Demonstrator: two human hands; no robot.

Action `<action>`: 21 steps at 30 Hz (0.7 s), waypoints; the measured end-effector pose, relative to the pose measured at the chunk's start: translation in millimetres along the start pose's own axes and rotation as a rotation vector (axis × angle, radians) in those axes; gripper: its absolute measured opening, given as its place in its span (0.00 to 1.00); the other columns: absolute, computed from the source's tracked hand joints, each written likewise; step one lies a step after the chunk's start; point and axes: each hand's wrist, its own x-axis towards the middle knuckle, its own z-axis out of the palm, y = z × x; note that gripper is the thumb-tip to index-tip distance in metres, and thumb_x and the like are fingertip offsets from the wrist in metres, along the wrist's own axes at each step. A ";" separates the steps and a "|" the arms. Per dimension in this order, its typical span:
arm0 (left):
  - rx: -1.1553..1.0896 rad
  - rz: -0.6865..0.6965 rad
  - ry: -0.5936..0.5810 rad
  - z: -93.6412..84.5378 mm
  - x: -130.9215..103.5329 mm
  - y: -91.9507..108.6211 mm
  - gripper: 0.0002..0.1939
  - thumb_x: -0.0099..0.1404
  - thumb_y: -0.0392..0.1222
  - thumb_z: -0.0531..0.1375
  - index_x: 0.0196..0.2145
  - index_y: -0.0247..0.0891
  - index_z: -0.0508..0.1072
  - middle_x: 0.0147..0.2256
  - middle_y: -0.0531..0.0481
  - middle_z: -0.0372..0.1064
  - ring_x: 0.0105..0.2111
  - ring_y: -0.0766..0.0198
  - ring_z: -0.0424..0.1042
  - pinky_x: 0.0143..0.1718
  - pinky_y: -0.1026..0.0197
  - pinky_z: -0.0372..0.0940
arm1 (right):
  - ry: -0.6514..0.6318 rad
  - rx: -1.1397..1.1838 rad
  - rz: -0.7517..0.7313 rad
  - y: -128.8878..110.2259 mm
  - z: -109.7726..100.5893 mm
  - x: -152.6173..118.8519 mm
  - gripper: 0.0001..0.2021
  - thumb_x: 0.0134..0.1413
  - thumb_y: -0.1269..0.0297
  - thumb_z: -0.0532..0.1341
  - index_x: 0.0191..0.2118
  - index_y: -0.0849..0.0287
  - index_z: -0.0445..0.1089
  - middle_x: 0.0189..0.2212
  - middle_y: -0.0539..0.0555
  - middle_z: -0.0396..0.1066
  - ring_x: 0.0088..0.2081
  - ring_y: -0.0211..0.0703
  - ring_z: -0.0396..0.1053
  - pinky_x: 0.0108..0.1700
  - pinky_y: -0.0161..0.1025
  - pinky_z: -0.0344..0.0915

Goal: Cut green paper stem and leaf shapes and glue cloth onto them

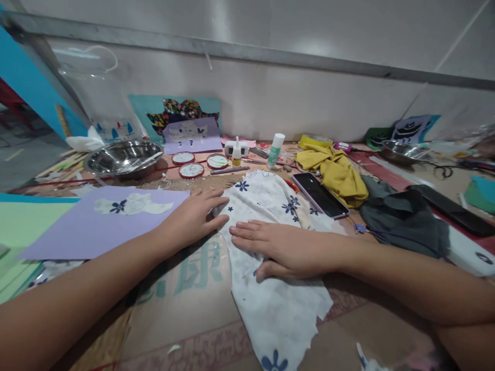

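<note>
A piece of white cloth with dark blue flowers lies spread on the cardboard-covered table, its right edge cut unevenly. My right hand rests flat across its middle, fingers stretched to the left. At the cloth's upper left edge is my left hand, fingers extended and holding nothing I can see. Beside my left forearm lies a purple sheet of paper carrying a white cut-out of flowered cloth. Just past the cloth's upper right edge is a phone.
Behind stand a metal bowl, several small round red-rimmed containers, a small glue bottle and a glue stick. Yellow cloth and dark grey cloth lie to the right. Green paper is at the left.
</note>
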 end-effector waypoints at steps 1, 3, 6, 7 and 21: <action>-0.002 0.001 0.004 0.3 0.1 -0.3 0.27 0.70 0.54 0.56 0.60 0.36 0.71 0.65 0.36 0.63 0.64 0.43 0.62 0.63 0.40 0.57 | -0.027 0.013 -0.024 -0.5 -1.2 -0.7 0.32 0.69 0.54 0.57 0.69 0.71 0.57 0.70 0.70 0.51 0.73 0.54 0.45 0.73 0.51 0.44; -0.007 -0.002 0.011 0.5 0.3 -0.8 0.27 0.70 0.54 0.56 0.60 0.37 0.72 0.64 0.37 0.63 0.63 0.42 0.63 0.62 0.40 0.59 | -0.046 0.056 -0.084 -4.8 -5.8 -3.0 0.27 0.70 0.57 0.55 0.66 0.71 0.62 0.68 0.68 0.57 0.71 0.51 0.50 0.72 0.47 0.47; -0.001 -0.011 0.000 -0.1 -0.3 -0.4 0.27 0.70 0.53 0.56 0.60 0.37 0.71 0.64 0.37 0.63 0.62 0.41 0.64 0.61 0.40 0.60 | -0.083 0.130 -0.169 -14.4 -13.5 -5.7 0.21 0.69 0.59 0.58 0.61 0.63 0.69 0.64 0.64 0.66 0.68 0.48 0.59 0.70 0.44 0.54; 0.004 -0.012 0.000 -0.7 -0.8 0.4 0.26 0.70 0.53 0.56 0.60 0.36 0.71 0.64 0.37 0.63 0.62 0.42 0.63 0.62 0.39 0.59 | -0.099 0.149 -0.188 -17.0 -15.3 -5.9 0.19 0.68 0.59 0.59 0.59 0.61 0.71 0.62 0.63 0.68 0.67 0.47 0.61 0.69 0.43 0.56; -0.156 0.048 0.040 -3.9 1.4 27.2 0.11 0.61 0.49 0.63 0.37 0.41 0.75 0.45 0.44 0.71 0.49 0.49 0.70 0.54 0.47 0.64 | -0.124 0.178 -0.175 -19.3 -16.3 -4.7 0.16 0.65 0.55 0.62 0.53 0.55 0.75 0.54 0.59 0.76 0.63 0.46 0.66 0.61 0.38 0.63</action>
